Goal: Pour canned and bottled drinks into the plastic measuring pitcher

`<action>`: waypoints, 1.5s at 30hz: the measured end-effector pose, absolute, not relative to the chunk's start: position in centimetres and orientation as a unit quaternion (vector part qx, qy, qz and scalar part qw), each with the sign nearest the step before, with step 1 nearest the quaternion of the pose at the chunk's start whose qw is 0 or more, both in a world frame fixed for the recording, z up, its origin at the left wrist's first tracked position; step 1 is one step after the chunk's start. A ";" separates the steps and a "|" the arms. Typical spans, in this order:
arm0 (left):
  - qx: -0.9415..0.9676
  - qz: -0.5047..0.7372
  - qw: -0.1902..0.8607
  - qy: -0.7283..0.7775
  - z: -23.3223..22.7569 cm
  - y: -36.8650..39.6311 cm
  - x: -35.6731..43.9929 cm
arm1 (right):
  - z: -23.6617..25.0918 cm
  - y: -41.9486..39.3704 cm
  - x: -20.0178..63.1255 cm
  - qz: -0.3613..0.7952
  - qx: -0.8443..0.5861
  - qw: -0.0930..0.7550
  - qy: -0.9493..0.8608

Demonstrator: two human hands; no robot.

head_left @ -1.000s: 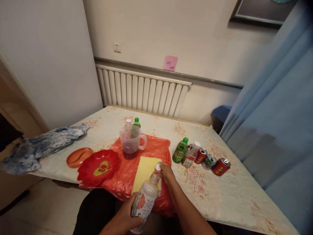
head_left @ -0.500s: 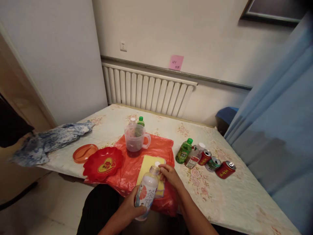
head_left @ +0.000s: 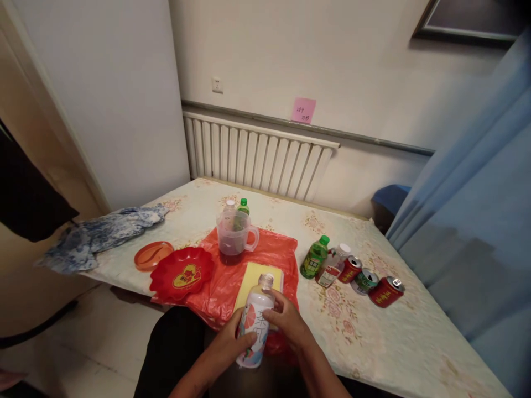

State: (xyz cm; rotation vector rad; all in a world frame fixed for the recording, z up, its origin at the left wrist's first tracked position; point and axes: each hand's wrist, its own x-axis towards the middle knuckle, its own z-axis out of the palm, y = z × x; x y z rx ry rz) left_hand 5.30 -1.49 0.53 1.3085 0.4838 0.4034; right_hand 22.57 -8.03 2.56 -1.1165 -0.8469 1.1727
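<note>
Both my hands are on a drink bottle (head_left: 259, 318) with a pale label showing a pink fruit slice. It is uncapped and leans slightly to the right. My left hand (head_left: 234, 337) wraps round its lower left side, thumb across the front. The fingers of my right hand (head_left: 286, 320) curl round the upper right side, with the thumb on the label. Behind the bottle lie folded yellow cloths (head_left: 253, 279), on a red plastic bag (head_left: 271, 246). Beyond stands a clear measuring jug (head_left: 232, 237), partly filled with dark liquid.
At left are a red scalloped plate (head_left: 166, 279), an orange lid (head_left: 152, 256) and a blue-patterned cloth (head_left: 112, 235). Rightward stand a green bottle (head_left: 314, 258), a white-capped bottle (head_left: 332, 268) and several cans (head_left: 386, 292). Two more bottles (head_left: 243, 205) are behind the jug.
My right hand has moved from beside the bottle's neck down onto its side and now grips it too. The bottle is turned a little and more upright. The view has shifted slightly.
</note>
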 end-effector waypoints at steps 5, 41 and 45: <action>0.603 0.230 0.722 0.249 0.6 -1.2 5.4 | 3.1 -7.3 21.7 0.515 -0.489 0.594 -0.380; 0.541 0.261 0.716 0.355 -1.3 3.1 1.0 | 11.2 14.2 24.0 0.247 -0.535 0.730 -0.347; 0.541 0.270 0.694 0.391 -0.5 2.8 1.4 | 15.1 11.5 24.9 0.224 -0.510 0.755 -0.345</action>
